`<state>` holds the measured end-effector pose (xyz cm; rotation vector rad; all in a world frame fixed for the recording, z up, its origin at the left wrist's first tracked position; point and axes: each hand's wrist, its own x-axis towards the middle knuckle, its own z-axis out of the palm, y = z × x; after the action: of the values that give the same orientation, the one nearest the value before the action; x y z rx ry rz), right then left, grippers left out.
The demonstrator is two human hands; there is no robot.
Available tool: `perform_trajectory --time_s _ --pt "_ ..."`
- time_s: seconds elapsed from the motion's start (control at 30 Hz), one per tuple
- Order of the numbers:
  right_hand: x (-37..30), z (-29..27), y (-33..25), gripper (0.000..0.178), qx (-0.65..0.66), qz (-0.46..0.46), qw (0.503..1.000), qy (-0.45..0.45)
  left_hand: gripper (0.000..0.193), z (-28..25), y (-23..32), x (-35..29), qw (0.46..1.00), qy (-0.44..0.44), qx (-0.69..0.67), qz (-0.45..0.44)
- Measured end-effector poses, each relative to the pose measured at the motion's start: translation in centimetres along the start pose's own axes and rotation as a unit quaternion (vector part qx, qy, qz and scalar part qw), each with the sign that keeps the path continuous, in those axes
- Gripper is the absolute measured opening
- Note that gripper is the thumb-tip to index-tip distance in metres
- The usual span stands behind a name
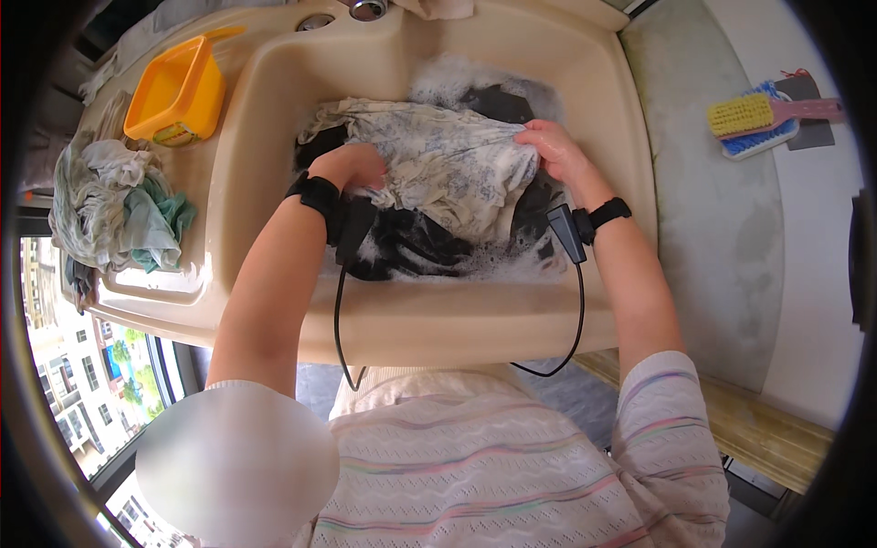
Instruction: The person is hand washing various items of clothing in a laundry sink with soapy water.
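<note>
Both hands are down in the beige sink (pixel 630 173), working a pale cloth with a small blue print (pixel 448 164). The cloth lies across the middle of the basin, spread from one hand to the other and bunched into wet folds. The left hand (pixel 352 169) is closed into a fist on the cloth's left end, pressing it down; the right hand (pixel 553 146) pinches the cloth's right edge between thumb and fingers, knuckles raised. Under and around the cloth sits dark clothing (pixel 416 247) in soapy water, with white foam (pixel 448 73) at the far side of the basin and more along the near wall. Each wrist carries a black band (pixel 320 196) with a small black unit, and thin black cables (pixel 340 320) hang from them over the near rim of the sink toward the person's striped knitted top.

Left of the sink, on its moulded ledge, a heap of wrung pale and green laundry (pixel 119 205) rests, and beyond it stands an orange plastic scoop (pixel 178 91). At the far rim of the sink a metal tap base (pixel 367 9) shows, though most of it is cut off by the frame. Right of the sink, well apart on the grey worktop (pixel 722 237), lie a scrubbing brush with yellow bristles and a pink handle (pixel 758 111) atop what looks like a blue brush (pixel 763 137).
</note>
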<state>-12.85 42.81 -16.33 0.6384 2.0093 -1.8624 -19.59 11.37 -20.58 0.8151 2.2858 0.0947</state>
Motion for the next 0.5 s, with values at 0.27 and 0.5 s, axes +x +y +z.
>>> perform_trajectory --time_s 0.27,0.5 --pt "-3.3 6.8 -4.0 0.015 0.140 -0.067 0.971 -0.180 0.028 -4.8 10.6 -2.7 0.918 0.038 -0.384 0.093" --pt "-2.3 5.4 -3.9 0.031 -0.079 -0.116 0.982 -0.122 0.012 -3.1 4.2 -2.2 0.769 0.110 -0.629 0.007"
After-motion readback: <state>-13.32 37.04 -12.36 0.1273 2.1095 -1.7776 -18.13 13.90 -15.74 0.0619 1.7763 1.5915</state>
